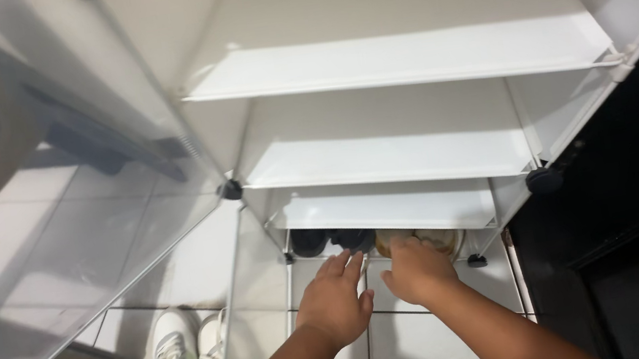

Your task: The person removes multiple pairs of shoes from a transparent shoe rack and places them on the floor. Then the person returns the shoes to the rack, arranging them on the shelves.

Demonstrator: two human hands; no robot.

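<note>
Left grip [334, 298], fingers spread flat, reaches toward dark shoes [334, 242] just ahead; right grip [417, 269] curls onto a tan rounded shoe [419, 239] under smooth white plastic shelves [393, 209].

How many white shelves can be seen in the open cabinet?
3. The top shelf is nearest the camera, the middle shelf lies below it, and the lowest shelf sits just above the two hands. More may be hidden above the picture's edge.
</note>
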